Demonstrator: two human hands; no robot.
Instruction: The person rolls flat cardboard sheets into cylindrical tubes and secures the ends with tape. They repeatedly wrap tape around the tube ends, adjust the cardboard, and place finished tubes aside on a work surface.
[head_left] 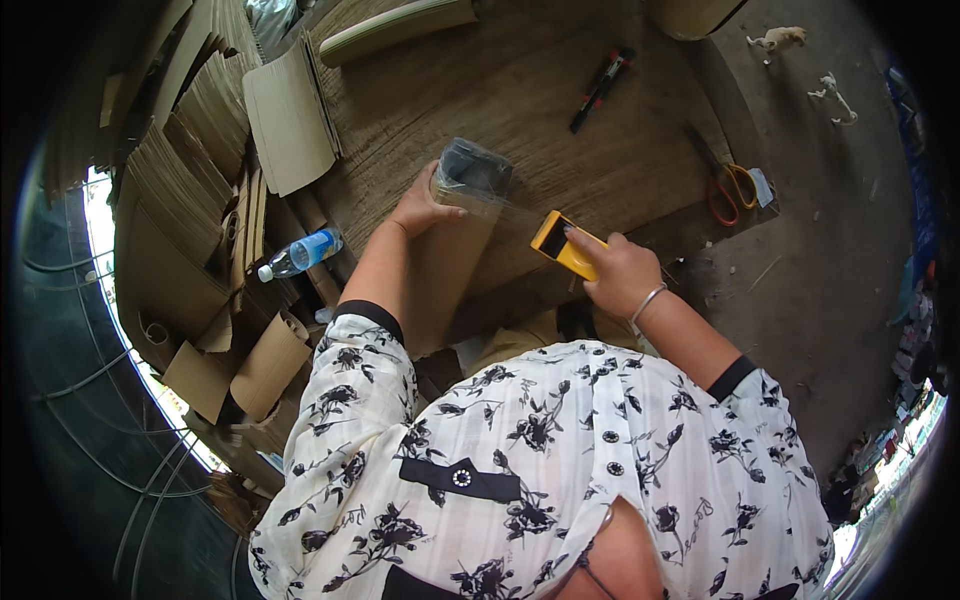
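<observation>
Long and narrow, a brown cardboard box (448, 262) stands tilted on the wooden table in front of me. Clear plastic film or tape covers its far end (472, 168). My left hand (425, 208) grips the box near that end, thumb across its face. My right hand (618, 272) is closed around a yellow and black tape dispenser (572, 246), to the right of the box. A thin clear strip (522, 212) seems to stretch between the box's end and the dispenser. Its exact attachment is too faint to tell.
On the wooden table (400, 120) lie a red and black cutter (601, 90), orange-handled scissors (733, 193) and a cardboard roll (398, 28). Cardboard sheets (290, 120) are stacked at left, near a plastic bottle (300, 254). Two small animals (778, 40) are on the floor at far right.
</observation>
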